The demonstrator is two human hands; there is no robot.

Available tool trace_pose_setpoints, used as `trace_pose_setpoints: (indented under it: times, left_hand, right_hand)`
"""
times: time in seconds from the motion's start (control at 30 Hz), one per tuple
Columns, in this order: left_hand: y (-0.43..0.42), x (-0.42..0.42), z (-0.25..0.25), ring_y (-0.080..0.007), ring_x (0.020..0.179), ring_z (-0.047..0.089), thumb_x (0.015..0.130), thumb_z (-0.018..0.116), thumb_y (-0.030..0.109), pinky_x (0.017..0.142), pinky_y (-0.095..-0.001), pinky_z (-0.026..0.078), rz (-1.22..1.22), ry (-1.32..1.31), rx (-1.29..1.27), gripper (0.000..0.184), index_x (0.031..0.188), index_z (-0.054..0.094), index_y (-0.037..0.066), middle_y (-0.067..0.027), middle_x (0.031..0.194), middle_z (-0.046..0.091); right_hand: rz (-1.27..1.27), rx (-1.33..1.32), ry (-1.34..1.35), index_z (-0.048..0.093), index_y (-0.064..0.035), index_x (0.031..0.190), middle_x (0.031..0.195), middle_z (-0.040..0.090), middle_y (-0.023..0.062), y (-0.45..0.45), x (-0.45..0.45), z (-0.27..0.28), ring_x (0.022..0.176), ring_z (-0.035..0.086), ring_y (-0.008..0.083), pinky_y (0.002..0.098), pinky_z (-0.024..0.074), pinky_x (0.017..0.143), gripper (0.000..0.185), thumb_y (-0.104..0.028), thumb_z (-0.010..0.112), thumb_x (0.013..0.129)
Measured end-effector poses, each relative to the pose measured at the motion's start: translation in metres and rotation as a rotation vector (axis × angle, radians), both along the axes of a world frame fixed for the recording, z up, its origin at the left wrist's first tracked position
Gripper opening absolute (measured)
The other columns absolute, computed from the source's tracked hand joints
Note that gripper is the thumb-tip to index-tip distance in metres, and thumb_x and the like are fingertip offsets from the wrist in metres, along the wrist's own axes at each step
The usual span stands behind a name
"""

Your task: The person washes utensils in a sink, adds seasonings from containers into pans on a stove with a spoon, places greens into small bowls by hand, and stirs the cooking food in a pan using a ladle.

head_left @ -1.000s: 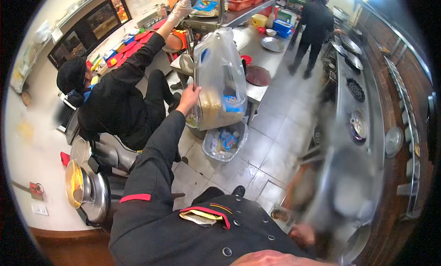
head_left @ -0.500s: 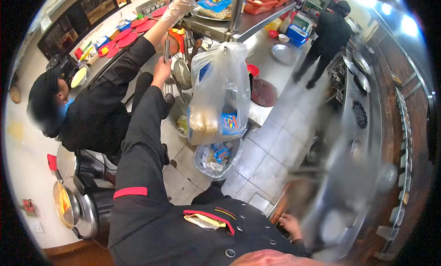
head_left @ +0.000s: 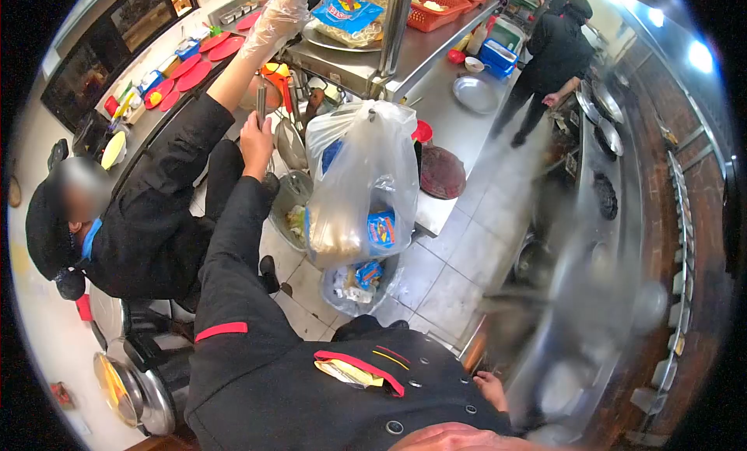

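Observation:
My left hand (head_left: pixel 257 146) reaches forward and is closed around the upright metal handle of a utensil (head_left: pixel 261 105), among tools hanging at the counter's end. The utensil's lower end is hard to make out. Close by hang a round strainer (head_left: pixel 291 143) and orange-handled tools (head_left: pixel 278 76). To the right of that hand hangs a clear plastic bag (head_left: pixel 359 178) with packaged food inside. Low at my right side, my right hand (head_left: pixel 492 389) is beside the stove edge; its fingers are partly hidden, and whether they hold anything is unclear.
A co-worker (head_left: pixel 148 210) at left stretches a gloved hand (head_left: pixel 278 19) toward the shelf (head_left: pixel 334 62). Another person (head_left: pixel 556 54) stands by the stove line at the back. Bins (head_left: pixel 362 295) stand on the tiled floor below the bag. Steam blurs the stove (head_left: pixel 545 319) at right.
The view has shifted slightly, and the hanging bag now appears lower and further left. My left hand still grips the handle. The person at the back now holds a hand out toward the stove.

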State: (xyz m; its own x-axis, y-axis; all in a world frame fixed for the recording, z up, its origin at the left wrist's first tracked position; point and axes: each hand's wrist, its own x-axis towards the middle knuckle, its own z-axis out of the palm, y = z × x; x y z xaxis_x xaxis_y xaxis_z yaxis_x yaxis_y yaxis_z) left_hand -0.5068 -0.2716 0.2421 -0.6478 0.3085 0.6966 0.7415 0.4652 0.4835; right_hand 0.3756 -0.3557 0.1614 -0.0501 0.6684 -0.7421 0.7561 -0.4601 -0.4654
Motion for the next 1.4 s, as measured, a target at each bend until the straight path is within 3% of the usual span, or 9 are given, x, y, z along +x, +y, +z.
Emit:
trace_pose_setpoints:
  times: [0.33, 0.57, 0.73, 0.8, 0.9, 1.03, 1.13, 1.23, 1.4]
  left_hand:
    - [0.024, -0.021, -0.01, -0.0421, 0.088, 0.059, 0.085, 0.063, 0.021, 0.078, -0.0501, 0.045, -0.002, -0.124, -0.163, 0.029, 0.11, 0.058, 0.006, -0.0212, 0.091, 0.064]
    - [0.016, -0.039, -0.044, -0.0431, 0.098, 0.061, 0.083, 0.057, 0.015, 0.083, -0.0451, 0.049, -0.049, -0.102, -0.241, 0.036, 0.118, 0.061, 0.005, -0.0224, 0.106, 0.066]
    - [-0.018, 0.081, -0.054, -0.0361, 0.084, 0.066, 0.084, 0.064, 0.028, 0.075, -0.0436, 0.051, -0.084, -0.362, -0.393, 0.042, 0.114, 0.06, -0.001, -0.016, 0.096, 0.07]
    - [-0.008, 0.144, -0.101, -0.0351, 0.084, 0.066, 0.084, 0.063, 0.028, 0.076, -0.0433, 0.051, -0.263, -0.45, -0.469, 0.042, 0.115, 0.06, 0.0, -0.0153, 0.097, 0.069]
    - [0.004, 0.251, -0.164, -0.0336, 0.085, 0.066, 0.086, 0.062, 0.028, 0.077, -0.0428, 0.05, -0.488, -0.685, -0.711, 0.041, 0.116, 0.059, 0.0, -0.0142, 0.099, 0.069]
    - [0.029, 0.357, -0.22, -0.0316, 0.087, 0.065, 0.087, 0.06, 0.028, 0.079, -0.0422, 0.05, -0.734, -1.007, -1.001, 0.041, 0.118, 0.059, 0.001, -0.0128, 0.102, 0.068]
    - [0.045, 0.399, -0.235, -0.0301, 0.088, 0.065, 0.088, 0.058, 0.028, 0.08, -0.0417, 0.05, -0.818, -1.131, -1.122, 0.04, 0.119, 0.058, 0.002, -0.0117, 0.104, 0.068]
    - [0.063, 0.421, -0.241, -0.0286, 0.089, 0.065, 0.089, 0.057, 0.028, 0.081, -0.0412, 0.05, -0.879, -1.192, -1.206, 0.04, 0.12, 0.058, 0.003, -0.0106, 0.106, 0.068]
    - [0.105, 0.443, -0.25, -0.0262, 0.091, 0.064, 0.091, 0.055, 0.027, 0.083, -0.0404, 0.05, -0.968, -1.202, -1.349, 0.039, 0.122, 0.057, 0.004, -0.0087, 0.109, 0.067]
  right_hand:
    - [-0.252, -0.112, 0.259, 0.059, 0.0019, 0.12, 0.086, 0.067, 0.0044, 0.02, 0.027, -0.035, 0.07, 0.059, 0.0117, 0.0268, 0.0479, 0.061, 0.038, -0.015, 0.067, 0.087]
    - [-0.039, -0.042, 0.173, 0.063, -0.0033, 0.112, 0.085, 0.066, 0.0038, 0.061, 0.03, -0.019, 0.066, 0.059, 0.013, 0.0273, 0.0471, 0.056, 0.026, -0.016, 0.063, 0.09]
    - [-0.284, -0.123, 0.155, 0.059, -0.002, 0.117, 0.085, 0.068, 0.0072, 0.072, 0.092, -0.089, 0.07, 0.063, 0.0137, 0.0293, 0.0515, 0.059, 0.031, -0.02, 0.062, 0.092]
    - [0.0, -0.042, 0.144, 0.065, -0.0021, 0.102, 0.078, 0.067, 0.006, 0.082, 0.124, -0.097, 0.065, 0.063, 0.0144, 0.0288, 0.0508, 0.056, 0.019, -0.016, 0.062, 0.09]
    - [-0.14, -0.136, -0.03, 0.068, -0.0028, 0.087, 0.073, 0.067, 0.0111, 0.126, 0.12, -0.076, 0.062, 0.064, 0.0211, 0.0346, 0.0504, 0.056, 0.024, -0.024, 0.059, 0.092]
    - [0.238, 0.311, -0.013, 0.067, -0.0056, 0.066, 0.07, 0.065, 0.0169, 0.193, 0.141, -0.085, 0.064, 0.062, 0.0355, 0.044, 0.0492, 0.063, 0.04, -0.039, 0.058, 0.086]
    - [0.107, 0.304, 0.021, 0.067, -0.0059, 0.077, 0.07, 0.068, 0.0105, 0.278, 0.135, -0.06, 0.06, 0.063, 0.0222, 0.039, 0.0506, 0.062, 0.023, -0.02, 0.054, 0.089]
    - [0.037, 0.429, 0.216, 0.064, -0.0089, 0.121, 0.085, 0.069, 0.0134, 0.355, 0.141, -0.079, 0.072, 0.065, 0.0217, 0.0372, 0.0523, 0.069, 0.037, -0.015, 0.057, 0.086]
    - [-0.128, 0.334, 0.101, 0.064, -0.0074, 0.118, 0.095, 0.069, 0.0193, 0.453, 0.155, -0.055, 0.082, 0.066, 0.0341, 0.0408, 0.0525, 0.075, 0.04, -0.016, 0.058, 0.08]
